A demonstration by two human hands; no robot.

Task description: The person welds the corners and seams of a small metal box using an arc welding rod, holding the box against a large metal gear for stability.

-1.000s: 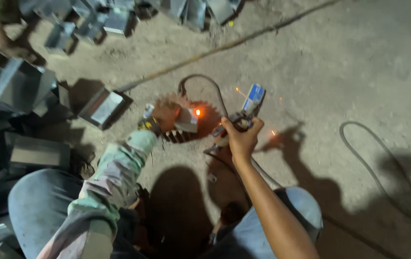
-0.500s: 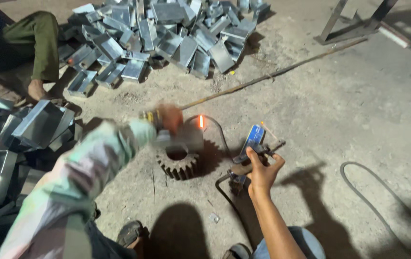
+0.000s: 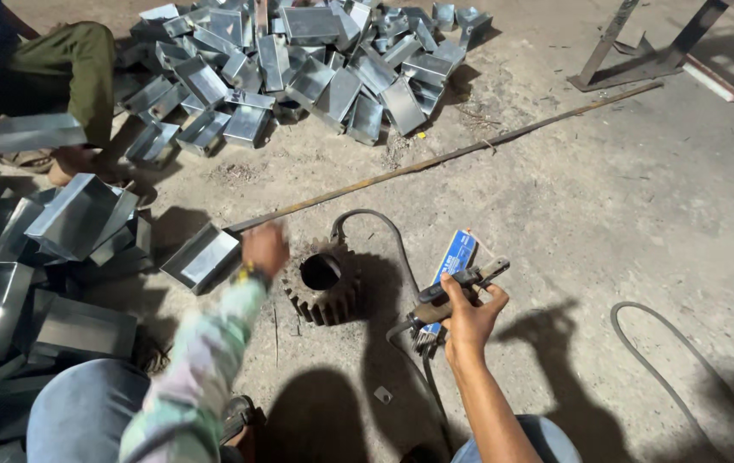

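My left hand (image 3: 264, 249) reaches w/ grip spread toward metal tray (image 3: 201, 257) on floor beside gear (image 3: 324, 281). Right hand (image 3: 468, 315), grip pinching welding holder (image 3: 457, 290), keeps it raised clear of gear.

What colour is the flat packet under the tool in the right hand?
Blue, with a white edge: the packet lies on the floor just beyond the right hand. Head view, the only one.

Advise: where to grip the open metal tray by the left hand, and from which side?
Grip the metal tray by its thin upright side wall, coming from above on the gear side, probably. Its open top faces up, and the left hand is already at that end.
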